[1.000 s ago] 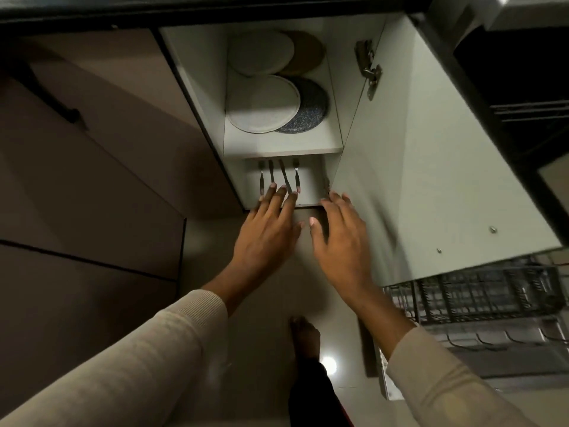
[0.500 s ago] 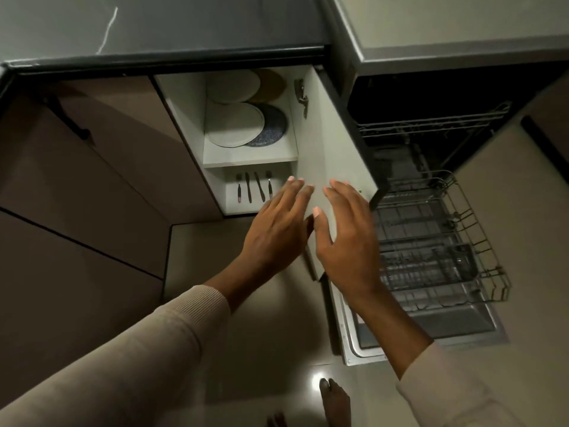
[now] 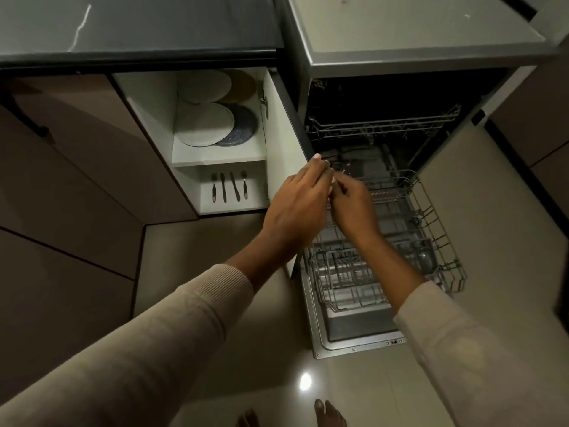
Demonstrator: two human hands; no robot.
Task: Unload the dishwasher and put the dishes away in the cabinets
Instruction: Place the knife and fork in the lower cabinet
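Head: dark countertop [image 3: 147,23], pale floor [image 3: 209,241], open dishwasher [image 3: 354,335].

Your sleeves [image 3: 215,291] are ribbed knit cloth. Below you, the dishwasher rack [image 3: 438,232] is grey metal wire. The floor [image 3: 338,396] is glossy and mirrors a lamp. The countertop [image 3: 154,23] is dark, veined, polished stone, and the cabinet [image 3: 147,112] looks smooth matt white inside.

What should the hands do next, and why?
Probably swing the cabinet door shut. The left hand and right hand are both at its outer edge, the plates and cutlery already sit inside the cabinet, and the pulled-out lower rack looks empty, so nothing seems left to carry over.
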